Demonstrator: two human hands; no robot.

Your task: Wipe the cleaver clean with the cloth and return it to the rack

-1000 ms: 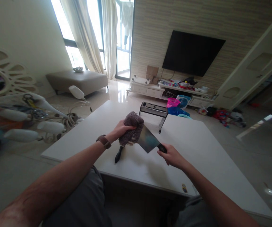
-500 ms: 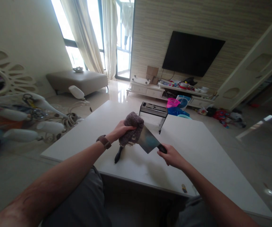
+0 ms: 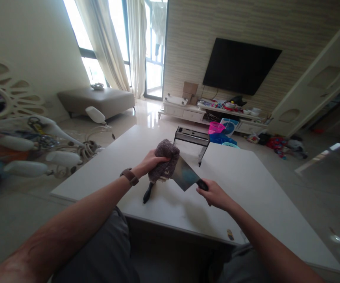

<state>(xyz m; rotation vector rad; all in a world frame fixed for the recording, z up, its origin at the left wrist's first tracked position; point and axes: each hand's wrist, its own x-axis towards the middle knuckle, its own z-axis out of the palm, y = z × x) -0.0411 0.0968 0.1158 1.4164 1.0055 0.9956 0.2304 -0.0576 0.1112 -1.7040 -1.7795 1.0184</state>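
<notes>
My left hand (image 3: 153, 162) is closed on a bunched grey-brown cloth (image 3: 166, 159), which lies against the far end of a wide metal blade. The black handle of this cleaver (image 3: 185, 176) is in my right hand (image 3: 214, 193), fingers wrapped round it. Blade and cloth are above the white table (image 3: 235, 204). Below the cloth, a black handle (image 3: 148, 193) points toward me on the table; whatever it belongs to is hidden by the cloth. Just beyond my hands stands a knife rack (image 3: 192, 135) with a slotted dark top and clear sides.
A small sticker (image 3: 230, 235) is at the table's near edge. White lamp shades (image 3: 25, 168) and coiled tubes crowd the left. Past the table are a grey bench (image 3: 99, 100), a low cabinet (image 3: 193, 114), pink and blue baskets (image 3: 217, 127) and a wall television (image 3: 242, 67).
</notes>
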